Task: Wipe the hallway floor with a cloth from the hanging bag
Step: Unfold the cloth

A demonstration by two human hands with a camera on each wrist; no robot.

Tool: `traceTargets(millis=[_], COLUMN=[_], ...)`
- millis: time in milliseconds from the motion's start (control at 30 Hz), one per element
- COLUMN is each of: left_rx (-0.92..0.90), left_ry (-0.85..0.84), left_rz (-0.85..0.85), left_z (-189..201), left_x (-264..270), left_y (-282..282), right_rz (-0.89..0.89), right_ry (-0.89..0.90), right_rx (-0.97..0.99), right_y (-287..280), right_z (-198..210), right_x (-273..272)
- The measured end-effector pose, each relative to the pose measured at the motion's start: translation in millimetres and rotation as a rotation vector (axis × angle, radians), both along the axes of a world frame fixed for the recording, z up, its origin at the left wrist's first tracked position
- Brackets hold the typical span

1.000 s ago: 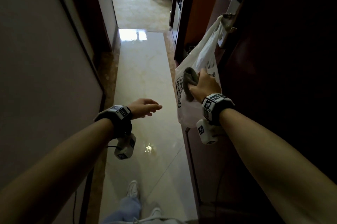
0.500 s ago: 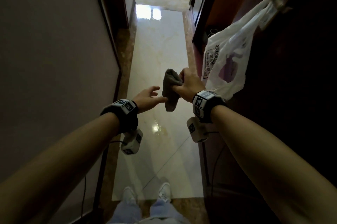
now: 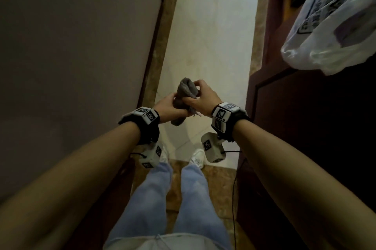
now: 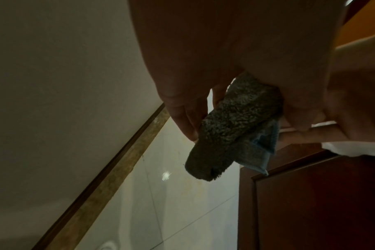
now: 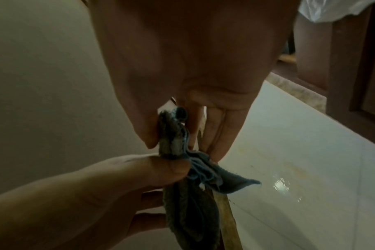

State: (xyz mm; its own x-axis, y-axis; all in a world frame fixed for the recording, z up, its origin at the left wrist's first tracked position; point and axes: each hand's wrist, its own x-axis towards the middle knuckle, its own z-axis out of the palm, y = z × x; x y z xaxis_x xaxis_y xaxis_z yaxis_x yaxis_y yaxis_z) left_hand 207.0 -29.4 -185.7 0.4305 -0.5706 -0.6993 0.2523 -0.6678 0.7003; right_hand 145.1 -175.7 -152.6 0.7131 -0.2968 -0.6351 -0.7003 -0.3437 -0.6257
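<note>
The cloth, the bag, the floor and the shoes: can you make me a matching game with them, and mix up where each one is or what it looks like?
Things:
1. cloth
2. plastic bag
3. hallway floor
4. shoes

Descriptions:
A. pale and shiny, running between the wall and the dark wood
B. grey and bunched up, held by both the left hand and the right hand
C. white, down at the bottom of the blue trouser legs
D. white with printing, hanging up on the right side

Right pairs: 1-B, 2-D, 3-A, 4-C
</note>
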Motion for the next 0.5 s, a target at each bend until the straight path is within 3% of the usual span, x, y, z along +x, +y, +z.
traceTargets(millis=[100,333,500], left_rx=[0.016,-0.058,-0.066], left_ry=[0.021,0.072,0.086], left_rz=[-0.019,-0.048,-0.079], left_z=[-29.9,-79.5,-128.5], left_x=[-5.6,-15.4,-15.6], left_y=[14.0,15.2,9.4], right_rz=[-0.03,-0.32,-0.319], right_ry=[0.017,0.038,0.045], right_rx=[0.093,0.31,0.331], right_y=[14.0,26.6,21.5], right_z=[-36.0,-92.5,-143.2], right_x=[-6.7,-15.2,-20.9])
